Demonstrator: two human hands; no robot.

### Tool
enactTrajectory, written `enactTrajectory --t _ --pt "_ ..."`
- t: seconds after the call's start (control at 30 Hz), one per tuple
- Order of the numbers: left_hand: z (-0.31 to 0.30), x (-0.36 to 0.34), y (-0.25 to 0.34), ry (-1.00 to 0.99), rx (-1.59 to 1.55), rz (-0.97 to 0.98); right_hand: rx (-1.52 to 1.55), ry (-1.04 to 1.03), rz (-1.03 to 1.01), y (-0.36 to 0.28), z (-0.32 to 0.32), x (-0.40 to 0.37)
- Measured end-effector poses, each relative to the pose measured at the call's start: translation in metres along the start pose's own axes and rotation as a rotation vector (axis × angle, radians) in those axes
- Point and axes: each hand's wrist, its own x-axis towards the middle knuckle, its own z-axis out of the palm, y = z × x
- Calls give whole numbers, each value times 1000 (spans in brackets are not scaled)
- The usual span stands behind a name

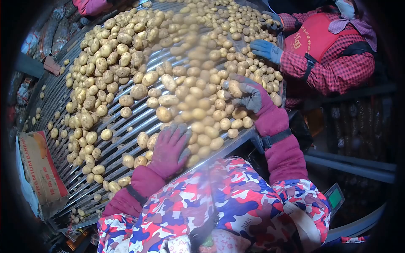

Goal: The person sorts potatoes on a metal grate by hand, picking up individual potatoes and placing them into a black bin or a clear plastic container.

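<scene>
My left hand, in a purple glove, lies palm down with its fingers stretched out. It rests against potatoes at the near edge of the metal roller table. Farther right, my right hand, in a dark grey glove, has thumb and fingers curled around a potato. More loose potatoes lie between and around both hands. A blurry patch over the middle of the view softens the potatoes there.
A large potato pile covers the far left of the rollers. A cardboard box stands at the left edge. On the right, a co-worker in a red apron reaches in with a blue-gloved hand. A pink sleeve shows at the far side.
</scene>
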Motion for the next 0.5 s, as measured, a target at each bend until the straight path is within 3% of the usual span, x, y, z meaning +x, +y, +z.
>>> enactTrajectory --t 0.07,0.2,0.27,0.37,0.5 --pt "-1 0 1 -2 0 -3 106 44 10 3 -1 -1" --pt "1 0 0 7 1 0 671 213 346 25 -12 -15" --pt "1 0 -1 4 -7 0 730 326 465 6 -19 -11" --pt "-1 0 0 -2 -7 -6 448 401 491 -26 -18 -1" --pt "-1 0 0 -8 2 -6 452 339 513 -12 -24 7"
